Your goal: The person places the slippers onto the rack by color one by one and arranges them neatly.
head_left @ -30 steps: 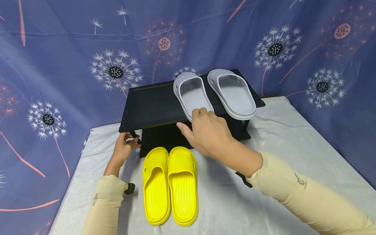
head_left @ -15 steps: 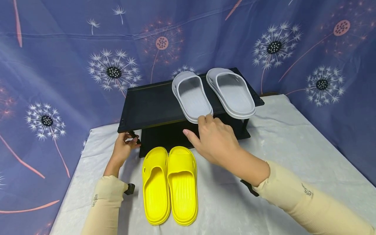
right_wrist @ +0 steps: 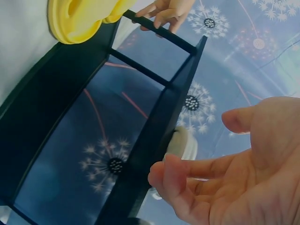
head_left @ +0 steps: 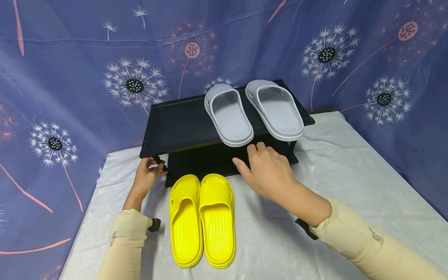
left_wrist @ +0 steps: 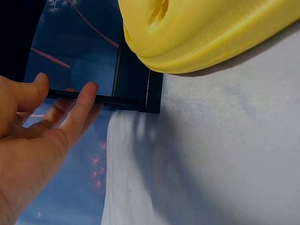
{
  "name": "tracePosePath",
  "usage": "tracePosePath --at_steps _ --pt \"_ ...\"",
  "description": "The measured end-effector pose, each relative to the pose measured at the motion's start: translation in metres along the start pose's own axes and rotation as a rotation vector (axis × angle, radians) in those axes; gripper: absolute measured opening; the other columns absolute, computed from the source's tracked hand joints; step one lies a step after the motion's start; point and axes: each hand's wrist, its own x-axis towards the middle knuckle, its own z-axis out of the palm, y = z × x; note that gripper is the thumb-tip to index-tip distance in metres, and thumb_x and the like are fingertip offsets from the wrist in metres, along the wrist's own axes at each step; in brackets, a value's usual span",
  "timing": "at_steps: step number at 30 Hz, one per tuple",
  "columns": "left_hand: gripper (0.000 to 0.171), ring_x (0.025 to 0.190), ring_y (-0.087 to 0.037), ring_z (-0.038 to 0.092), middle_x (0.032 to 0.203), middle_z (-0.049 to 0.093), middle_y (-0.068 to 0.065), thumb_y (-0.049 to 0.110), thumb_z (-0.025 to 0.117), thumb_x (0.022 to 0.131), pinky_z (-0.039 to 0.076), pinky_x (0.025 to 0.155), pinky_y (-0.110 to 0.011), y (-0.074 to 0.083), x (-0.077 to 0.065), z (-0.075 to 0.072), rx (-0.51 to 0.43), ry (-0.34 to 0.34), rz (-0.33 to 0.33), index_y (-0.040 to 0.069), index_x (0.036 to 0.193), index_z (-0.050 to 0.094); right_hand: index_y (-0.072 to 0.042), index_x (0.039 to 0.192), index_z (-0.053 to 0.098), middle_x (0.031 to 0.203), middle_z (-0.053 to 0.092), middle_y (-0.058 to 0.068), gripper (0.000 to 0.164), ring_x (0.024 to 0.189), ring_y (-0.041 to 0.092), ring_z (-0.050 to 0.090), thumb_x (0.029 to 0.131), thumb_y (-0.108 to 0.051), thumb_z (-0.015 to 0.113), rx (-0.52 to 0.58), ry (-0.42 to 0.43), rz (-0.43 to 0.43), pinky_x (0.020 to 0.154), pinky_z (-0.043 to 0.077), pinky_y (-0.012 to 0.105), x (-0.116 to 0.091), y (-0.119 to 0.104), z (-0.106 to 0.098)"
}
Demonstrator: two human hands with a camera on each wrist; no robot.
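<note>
Steady the rack (head_left: 185,128) with left hand (head_left: 144,177) pinching its left-end upright; with right hand (head_left: 269,171) released, loosely bent beside the top's front edge, avoid bumping the gray slippers (head_left: 232,122), jutting over that edge toward the right corner.

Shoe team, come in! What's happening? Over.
Left hand grips rack. Right hand empty, nearby. Gray slippers on top. Yellow slippers in front, maybe in the way.

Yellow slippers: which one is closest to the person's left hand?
In the head view, the left yellow slipper: it lies between the left hand, which holds the black rack, and the right yellow slipper, which is farther away.
</note>
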Motion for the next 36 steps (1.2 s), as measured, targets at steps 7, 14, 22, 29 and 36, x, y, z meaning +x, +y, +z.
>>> tracePosePath --at_steps 7,14,22,29,36 --pt "0.055 0.108 -0.045 0.053 0.122 0.041 -0.027 -0.001 0.047 0.099 0.055 0.088 -0.048 0.001 0.000 0.000 -0.009 -0.010 -0.002 0.015 0.148 0.027 0.002 0.096 0.060 0.077 0.050 0.010 0.042 0.068 0.030 0.056 0.092 -0.041 0.062 0.015 0.031 -0.012 0.050 0.051 0.044 -0.003 0.020 0.009" --pt "0.054 0.107 -0.044 0.053 0.121 0.041 -0.027 0.000 0.047 0.099 0.054 0.089 -0.050 0.002 -0.001 -0.001 0.000 -0.007 0.001 0.016 0.147 0.027 0.004 0.104 0.061 0.084 0.056 0.016 0.039 0.070 0.034 0.059 0.091 -0.032 0.065 0.039 0.049 -0.002 0.058 0.054 0.052 -0.007 0.036 0.015" --pt "0.052 0.103 -0.042 0.055 0.117 0.044 -0.023 -0.002 0.047 0.098 0.056 0.086 -0.047 -0.002 -0.001 -0.001 -0.007 0.010 0.006 0.016 0.144 0.031 0.005 0.106 0.061 0.085 0.058 0.018 0.038 0.067 0.039 0.061 0.090 -0.028 0.067 0.067 0.050 0.003 0.055 0.053 0.053 -0.011 0.052 0.022" --pt "0.052 0.101 -0.040 0.055 0.118 0.044 -0.026 -0.001 0.048 0.099 0.056 0.086 -0.048 -0.001 -0.001 -0.001 -0.006 -0.004 0.018 0.015 0.145 0.029 0.005 0.109 0.061 0.093 0.062 0.023 0.036 0.071 0.045 0.062 0.090 -0.025 0.068 0.111 0.034 0.060 0.056 0.052 0.058 -0.011 0.070 0.025" --pt "0.054 0.110 -0.042 0.050 0.122 0.042 -0.027 -0.001 0.048 0.099 0.054 0.089 -0.050 0.002 -0.001 0.000 -0.025 -0.006 -0.005 0.015 0.146 0.028 0.006 0.108 0.062 0.096 0.062 0.029 0.032 0.076 0.050 0.061 0.090 -0.019 0.067 0.130 0.048 0.087 0.062 0.049 0.062 -0.009 0.091 0.029"
